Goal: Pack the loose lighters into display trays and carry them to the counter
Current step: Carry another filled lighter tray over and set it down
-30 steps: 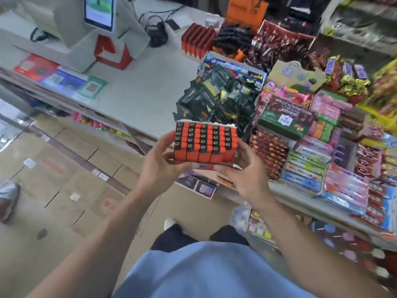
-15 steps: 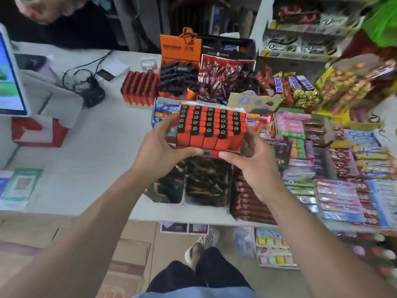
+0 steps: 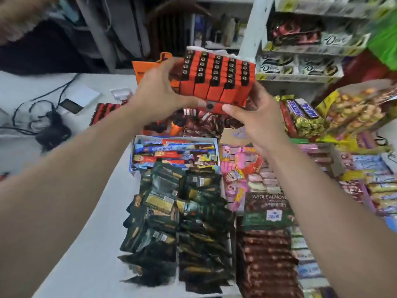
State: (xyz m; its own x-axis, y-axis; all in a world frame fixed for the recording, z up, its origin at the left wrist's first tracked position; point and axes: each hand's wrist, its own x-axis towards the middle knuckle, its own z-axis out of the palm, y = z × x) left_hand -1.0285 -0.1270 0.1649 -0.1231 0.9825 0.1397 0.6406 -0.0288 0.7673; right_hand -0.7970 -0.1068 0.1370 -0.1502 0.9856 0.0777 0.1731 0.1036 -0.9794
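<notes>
The surface (image 3: 71, 211) now fills the lower view; a second ago I was standing back from it with floor underfoot, and half a second ago only at its edge. I have reached out well over it, past the front rows of stock, so by my reading the carry is nearly done and what is left is finding a gap to set down in.

The tray (image 3: 217, 79) of orange lighters is held high over the back of the display, clear of everything below, tilted so I see the black tops in rows. It looks full; I see no loose lighters. It has risen and gone farther out than in the last two pictures.

My left hand (image 3: 160, 94) is closed round the tray's left end, thumb along the bottom front edge and the rest curled behind. My right hand (image 3: 260, 114) clamps the right end and lower corner, thumb pressed on the front. Both grip firmly, neither open.

A second tray (image 3: 105, 114) of lighters already sits on the surface behind and left of my arms, beside an orange box (image 3: 148, 69); I would aim near it.

Writing I can read: "WHOLE ALMOND" on a dark chocolate box (image 3: 268, 209), "Dove" on the boxes (image 3: 300, 65) on the shelf at right, and Snickers bars (image 3: 300, 110) just beside my right hand. Other labels are too blurred.
</notes>
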